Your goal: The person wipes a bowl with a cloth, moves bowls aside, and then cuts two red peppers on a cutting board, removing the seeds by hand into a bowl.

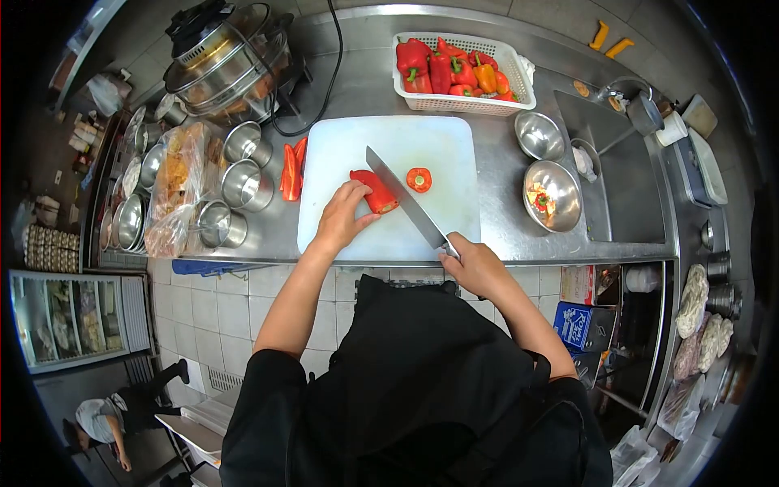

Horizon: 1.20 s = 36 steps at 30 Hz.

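Note:
On the white cutting board (341, 142) lies a red bell pepper (381, 197) with its end cut off. My left hand (342, 215) steadies it, fingertips on its upper side and thumb along its lower edge. My right hand (477, 264) grips the handle of a large kitchen knife (408, 200). The blade slants up and left across the board, its edge close along the pepper's right side. Just right of the blade sits a cut-off pepper top (419, 179) with its stem. Long red pepper pieces (290, 174) lie beside the board's left edge.
A white basket (422, 102) of peppers stands behind the board. To the right are a steel bowl (572, 185) with scraps, another bowl (539, 135) and a sink (625, 203). Metal pots (247, 185) and a cooker (231, 69) stand left. A person (105, 418) is at lower left.

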Each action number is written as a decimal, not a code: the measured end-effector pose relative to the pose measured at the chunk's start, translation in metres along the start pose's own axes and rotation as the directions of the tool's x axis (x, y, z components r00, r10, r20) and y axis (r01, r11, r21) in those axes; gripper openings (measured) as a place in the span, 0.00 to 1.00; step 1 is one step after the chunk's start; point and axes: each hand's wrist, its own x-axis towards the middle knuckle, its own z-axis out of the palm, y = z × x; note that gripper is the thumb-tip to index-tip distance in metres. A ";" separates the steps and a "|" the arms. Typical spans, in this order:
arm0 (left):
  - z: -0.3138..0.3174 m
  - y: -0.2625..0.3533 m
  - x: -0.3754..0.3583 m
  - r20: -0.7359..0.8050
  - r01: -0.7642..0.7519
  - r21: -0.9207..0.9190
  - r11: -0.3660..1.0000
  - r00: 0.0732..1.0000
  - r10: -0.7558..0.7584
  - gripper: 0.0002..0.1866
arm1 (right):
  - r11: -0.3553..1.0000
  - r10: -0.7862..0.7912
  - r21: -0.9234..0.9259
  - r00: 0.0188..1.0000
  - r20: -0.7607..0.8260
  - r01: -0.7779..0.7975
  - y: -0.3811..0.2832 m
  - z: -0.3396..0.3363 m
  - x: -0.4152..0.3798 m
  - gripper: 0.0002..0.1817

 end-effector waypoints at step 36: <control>0.014 -0.031 0.003 -0.063 -0.094 -0.017 0.995 0.994 0.092 0.29 | 0.973 -0.042 -0.220 0.993 0.107 0.064 -0.032 0.042 0.093 0.17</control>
